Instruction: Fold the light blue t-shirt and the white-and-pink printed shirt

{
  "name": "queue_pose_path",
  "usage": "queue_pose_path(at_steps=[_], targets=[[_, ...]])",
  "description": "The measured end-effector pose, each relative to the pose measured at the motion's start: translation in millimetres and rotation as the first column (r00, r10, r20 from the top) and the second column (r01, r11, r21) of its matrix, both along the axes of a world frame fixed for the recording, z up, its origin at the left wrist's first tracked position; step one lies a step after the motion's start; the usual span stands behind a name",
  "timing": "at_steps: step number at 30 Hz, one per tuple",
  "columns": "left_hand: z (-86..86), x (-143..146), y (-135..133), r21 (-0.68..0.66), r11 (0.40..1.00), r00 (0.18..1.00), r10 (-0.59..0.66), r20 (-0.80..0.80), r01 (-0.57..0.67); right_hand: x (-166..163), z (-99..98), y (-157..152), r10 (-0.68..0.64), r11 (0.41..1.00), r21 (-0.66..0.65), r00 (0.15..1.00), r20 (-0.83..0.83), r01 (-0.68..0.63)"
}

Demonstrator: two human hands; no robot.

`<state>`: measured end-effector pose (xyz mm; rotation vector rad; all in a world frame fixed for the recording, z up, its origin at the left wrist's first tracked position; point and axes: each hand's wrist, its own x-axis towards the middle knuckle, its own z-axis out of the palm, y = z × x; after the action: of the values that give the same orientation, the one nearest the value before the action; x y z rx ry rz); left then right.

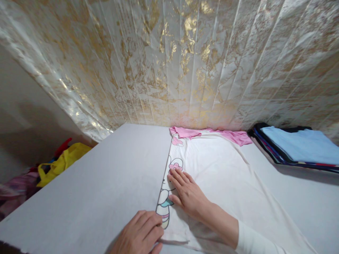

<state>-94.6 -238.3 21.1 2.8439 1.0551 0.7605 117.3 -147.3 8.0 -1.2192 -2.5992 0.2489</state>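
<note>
A white T-shirt (225, 173) with pink sleeves and a cartoon print lies folded lengthwise on the white table (100, 183), its folded edge running down the middle. My right hand (186, 192) lies flat on the shirt beside the print, fingers stretched out. At the shirt's lower folded edge, near the front of the table, my left hand (140, 234) has its fingers curled over and pressed on the fabric.
A stack of folded clothes (299, 148), light blue on top, sits at the back right. A gold-and-white marbled wall (185, 63) rises behind the table. Yellow, red and pink items (58, 164) lie beyond the table's left edge.
</note>
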Motion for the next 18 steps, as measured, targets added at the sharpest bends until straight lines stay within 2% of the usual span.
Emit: queue_pose_path(at_steps=[4, 7, 12, 15, 18], targets=[[-0.4, 9, 4, -0.084, 0.994, 0.998, -0.069, 0.000, 0.069, -1, 8.8, -14, -0.020, 0.999, -0.027, 0.997, -0.071, 0.019], [2.4, 6, 6, -0.165, 0.986, 0.999, -0.040, -0.033, 0.034, 5, 16.5, -30, -0.025, 0.997, -0.080, 0.978, -0.209, 0.009], [13.8, -14, 16, -0.288, 0.957, 0.999, -0.001, -0.046, -0.012, 21, 20.7, -55, 0.099, 0.958, -0.205, 0.898, -0.428, -0.203], [18.5, -19, 29, -0.271, 0.958, 0.994, 0.070, -0.081, -0.089, 23, 19.7, -58, 0.117, 0.953, -0.195, 0.873, -0.473, -0.233], [14.3, -12, 41, -0.190, 0.975, 0.977, 0.073, -0.200, -0.112, 18, 7.2, -56, 0.142, 0.966, -0.136, 0.891, -0.431, -0.220]])
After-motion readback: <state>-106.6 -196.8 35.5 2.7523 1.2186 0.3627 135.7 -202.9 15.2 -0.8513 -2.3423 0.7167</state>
